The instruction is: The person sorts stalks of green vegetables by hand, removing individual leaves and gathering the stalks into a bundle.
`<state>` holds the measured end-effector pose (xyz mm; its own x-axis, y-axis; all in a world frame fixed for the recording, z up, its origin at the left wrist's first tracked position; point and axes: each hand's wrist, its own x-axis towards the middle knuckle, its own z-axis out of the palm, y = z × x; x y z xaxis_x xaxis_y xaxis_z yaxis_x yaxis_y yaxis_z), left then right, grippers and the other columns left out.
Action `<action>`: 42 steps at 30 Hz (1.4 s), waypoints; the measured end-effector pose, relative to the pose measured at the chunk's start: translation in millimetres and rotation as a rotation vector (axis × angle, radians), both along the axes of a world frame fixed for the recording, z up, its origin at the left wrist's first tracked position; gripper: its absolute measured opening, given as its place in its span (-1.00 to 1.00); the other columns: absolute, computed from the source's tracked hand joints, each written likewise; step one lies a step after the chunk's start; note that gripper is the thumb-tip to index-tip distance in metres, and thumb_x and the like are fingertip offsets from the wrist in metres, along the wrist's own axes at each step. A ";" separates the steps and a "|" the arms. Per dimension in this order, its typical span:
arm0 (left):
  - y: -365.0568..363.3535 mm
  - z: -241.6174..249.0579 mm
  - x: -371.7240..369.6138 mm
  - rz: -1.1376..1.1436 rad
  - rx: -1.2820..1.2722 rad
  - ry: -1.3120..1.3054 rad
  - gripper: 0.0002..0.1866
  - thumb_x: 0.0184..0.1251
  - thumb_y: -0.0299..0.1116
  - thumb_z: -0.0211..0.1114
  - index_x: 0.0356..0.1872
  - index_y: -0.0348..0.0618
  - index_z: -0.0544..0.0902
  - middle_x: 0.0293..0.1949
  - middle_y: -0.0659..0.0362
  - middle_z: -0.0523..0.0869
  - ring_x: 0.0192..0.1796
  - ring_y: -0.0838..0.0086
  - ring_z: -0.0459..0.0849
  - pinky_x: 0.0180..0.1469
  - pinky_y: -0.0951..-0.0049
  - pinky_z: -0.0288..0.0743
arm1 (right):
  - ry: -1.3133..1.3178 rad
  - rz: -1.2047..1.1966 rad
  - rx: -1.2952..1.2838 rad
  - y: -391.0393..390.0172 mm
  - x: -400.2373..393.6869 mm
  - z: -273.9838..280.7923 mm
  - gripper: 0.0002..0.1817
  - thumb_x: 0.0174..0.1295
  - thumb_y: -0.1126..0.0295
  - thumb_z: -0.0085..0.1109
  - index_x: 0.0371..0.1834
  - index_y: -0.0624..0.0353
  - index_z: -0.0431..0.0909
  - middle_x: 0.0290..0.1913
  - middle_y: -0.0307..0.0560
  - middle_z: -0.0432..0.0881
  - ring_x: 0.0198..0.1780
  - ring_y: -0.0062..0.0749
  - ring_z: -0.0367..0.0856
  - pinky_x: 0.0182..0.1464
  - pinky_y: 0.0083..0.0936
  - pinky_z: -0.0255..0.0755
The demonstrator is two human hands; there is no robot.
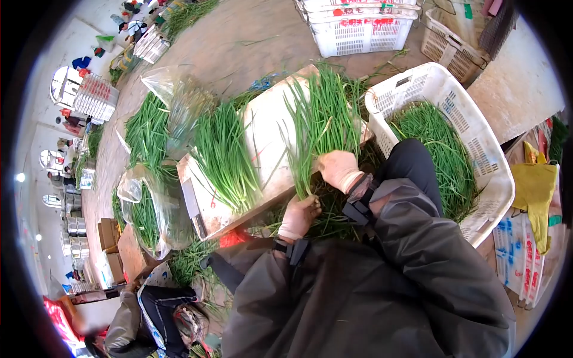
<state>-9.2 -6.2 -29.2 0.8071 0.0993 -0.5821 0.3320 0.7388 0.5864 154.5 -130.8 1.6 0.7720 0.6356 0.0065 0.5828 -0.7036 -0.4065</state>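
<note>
My left hand [299, 216], in a pale glove, is closed round the lower ends of a thin bunch of green stalks [303, 149]. Just to the right, my right hand [339, 169] has its fingers closed at the lower part of the stalks; what exactly they grip is hidden. A thicker pile of stalks [334, 110] lies on the white board [262, 122] beyond my right hand. Left of it on the board, another bunch [224, 158] is spread, its pale ends toward me. A knife [192, 206] lies along the board's left edge.
A white crate [495, 161] of loose greens stands at my right. Plastic bags [170, 209] with green bunches lie left of the board. White crates [364, 36] are stacked ahead. Another person's legs [161, 316] show at the lower left.
</note>
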 end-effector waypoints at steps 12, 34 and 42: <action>11.2 3.9 -18.7 -0.012 0.020 -0.010 -0.67 0.44 -0.38 0.28 0.18 -0.07 0.54 -0.16 0.25 0.67 -0.20 0.49 0.65 -0.12 0.44 0.56 | 0.298 0.361 -0.049 -4.2 -37.1 11.3 -0.70 0.37 0.13 0.13 -0.03 0.07 0.68 -0.24 0.15 0.76 -0.14 0.12 0.74 -0.06 -0.04 0.60; 25.5 4.8 -25.8 -0.044 -0.011 0.054 -0.72 0.26 -0.48 0.23 0.00 -0.18 0.53 -0.20 0.13 0.71 -0.24 0.36 0.67 -0.17 0.39 0.55 | -0.247 -0.037 -0.045 0.0 13.1 -14.5 -0.84 0.10 0.33 0.31 -0.29 0.12 0.66 -0.24 0.04 0.74 -0.15 -0.06 0.77 -0.14 -0.18 0.63; 17.4 20.1 -18.9 0.077 0.109 -0.099 -0.55 0.09 -0.59 0.15 0.09 -0.17 0.54 -0.26 0.13 0.64 -0.31 0.33 0.56 -0.16 0.36 0.47 | -0.074 -0.186 0.291 2.7 19.1 4.9 -0.89 0.20 0.32 0.27 -0.31 0.10 0.63 -0.28 0.00 0.75 -0.18 0.04 0.75 -0.13 -0.15 0.60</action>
